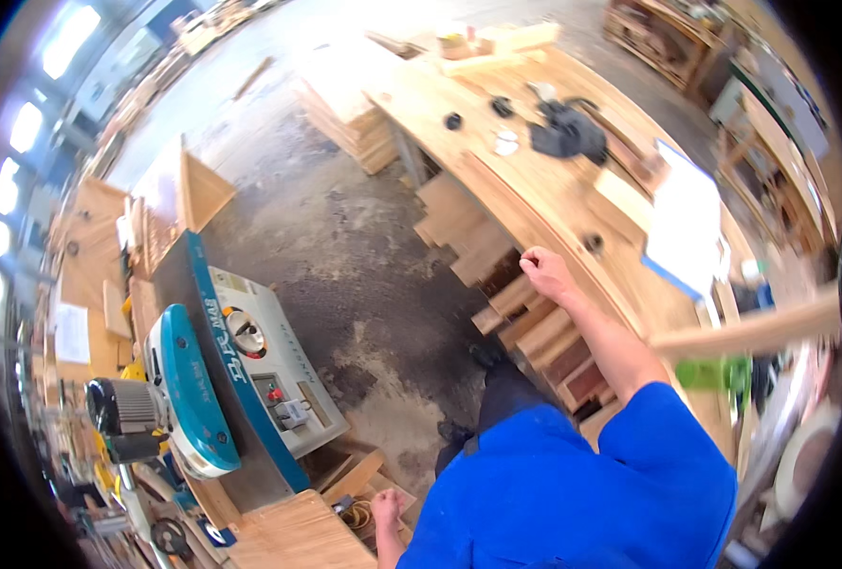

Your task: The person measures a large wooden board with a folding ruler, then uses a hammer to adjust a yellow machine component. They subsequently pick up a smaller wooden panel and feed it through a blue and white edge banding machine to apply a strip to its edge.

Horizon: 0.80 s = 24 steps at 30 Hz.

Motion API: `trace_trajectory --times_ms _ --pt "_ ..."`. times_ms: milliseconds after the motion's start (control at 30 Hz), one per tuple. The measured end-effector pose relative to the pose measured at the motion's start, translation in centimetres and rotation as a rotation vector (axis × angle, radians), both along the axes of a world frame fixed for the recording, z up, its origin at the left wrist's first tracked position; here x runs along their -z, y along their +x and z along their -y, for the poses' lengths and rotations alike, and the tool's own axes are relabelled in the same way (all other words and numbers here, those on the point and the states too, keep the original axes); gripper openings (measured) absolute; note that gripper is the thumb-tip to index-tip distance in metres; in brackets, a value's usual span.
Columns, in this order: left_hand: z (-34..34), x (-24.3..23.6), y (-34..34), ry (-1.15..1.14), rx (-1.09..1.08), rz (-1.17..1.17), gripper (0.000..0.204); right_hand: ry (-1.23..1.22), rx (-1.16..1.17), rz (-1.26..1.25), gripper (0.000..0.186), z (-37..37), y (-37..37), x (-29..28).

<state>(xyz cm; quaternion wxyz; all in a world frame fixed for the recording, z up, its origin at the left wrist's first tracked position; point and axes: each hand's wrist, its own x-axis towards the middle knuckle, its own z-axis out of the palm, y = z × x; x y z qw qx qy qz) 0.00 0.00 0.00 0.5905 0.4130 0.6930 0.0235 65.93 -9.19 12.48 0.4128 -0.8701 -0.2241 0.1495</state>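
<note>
All visible fingers curl inward around nothing visible, the right hand point(547, 272) nearer the blue-edged white sheet point(684, 218) lying rightward on the table point(426, 100), long axis roughly fore-and-aft, the left hand point(388, 508) beside a wooden board point(298, 536).

large white capital letters run along the teal edge strip point(216, 313) of the woodworking machine point(250, 469), and smaller dark lettering runs down one side of its pale grey panel point(285, 362). faint, blurred marks show on the teal cover point(189, 384). no writing can be made out on the white sheet point(72, 334) at the far left, or on the glaring papers point(684, 218) over the blue-edged clipboard point(672, 277) on the desk point(535, 194).
</note>
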Motion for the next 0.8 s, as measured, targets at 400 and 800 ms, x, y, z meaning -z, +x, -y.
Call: trace_trajectory --times_ms 400,800 --pt "9.8 -2.7 16.0 -0.167 -0.110 -0.239 0.017 -0.355 -0.313 0.585 0.053 -20.8 30.2 4.2" --pt "11.9 -6.3 17.0 -0.120 -0.050 -0.392 0.014 -0.627 -0.260 0.381 0.070 -29.4 37.6 8.6"
